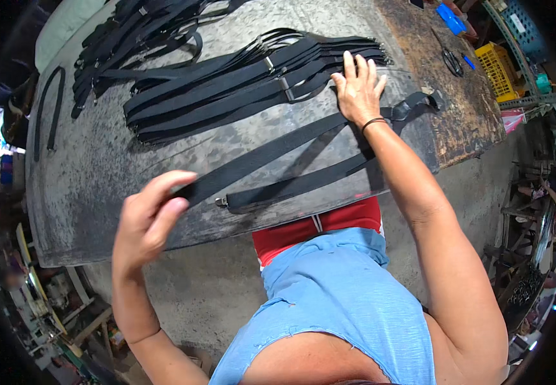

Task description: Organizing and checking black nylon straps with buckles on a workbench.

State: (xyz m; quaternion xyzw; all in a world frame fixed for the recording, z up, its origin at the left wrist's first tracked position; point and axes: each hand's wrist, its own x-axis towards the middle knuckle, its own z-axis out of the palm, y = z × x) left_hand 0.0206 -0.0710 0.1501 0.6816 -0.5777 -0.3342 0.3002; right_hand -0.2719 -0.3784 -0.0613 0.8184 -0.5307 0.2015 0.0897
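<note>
A pair of black elastic suspenders [268, 149] stretches across the near side of the table. My left hand [150, 216] pinches one strap end between thumb and fingers, and the end itself is hidden in the grip. My right hand [359, 91] lies palm down with fingers spread, its wrist over the same strap. Those fingertips reach the edge of a layered stack of black straps [201, 98] with metal adjusters [285, 86]. Nearer the table edge rests another strap with a metal clip [221, 202]. A dark patch [400, 111] joins the straps right of my wrist.
The worn table [90, 202] ends just before my body. Beyond the stack lies a tangled pile of straps [143, 43]; a looped strap [49, 113] is at left. Scissors [452, 62], a blue pen-like object [469, 61] and a yellow crate [494, 72] are at right.
</note>
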